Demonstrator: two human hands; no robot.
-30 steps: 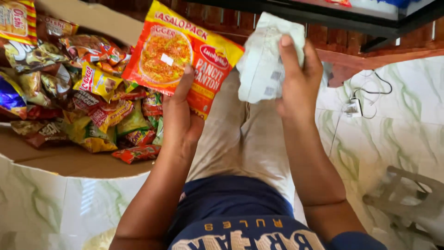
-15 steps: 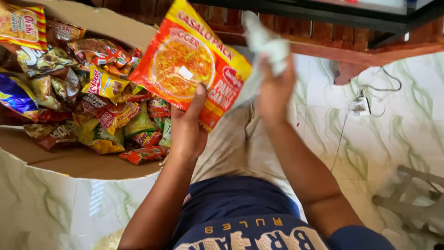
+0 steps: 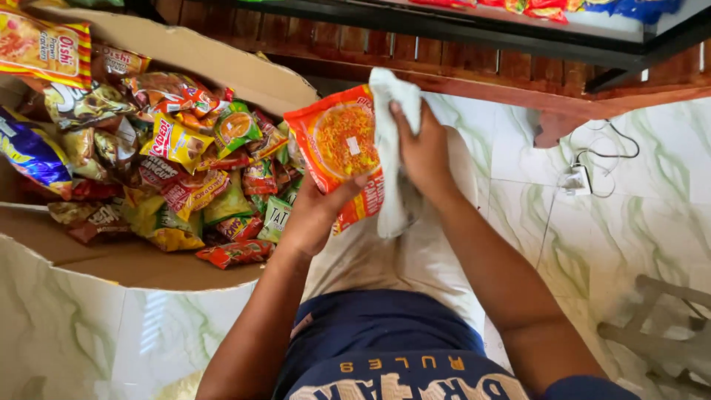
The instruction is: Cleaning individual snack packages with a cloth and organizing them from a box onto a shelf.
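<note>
Currently gripping orange noodle packet [image 3: 337,144] in left hand [image 3: 315,215], white cloth [image 3: 389,148] clutched in right hand [image 3: 424,152], pressed against packet.

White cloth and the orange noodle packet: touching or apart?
Touching. In the head view the right hand presses the white cloth against the orange noodle packet, which the left hand holds; no gap shows.

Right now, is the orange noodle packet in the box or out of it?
Out: the left hand holds the orange noodle packet above the lap, beside the cardboard box.

White cloth [image 3: 391,148] now down against the lowered noodle packet [image 3: 337,148] (previously apart).
</note>
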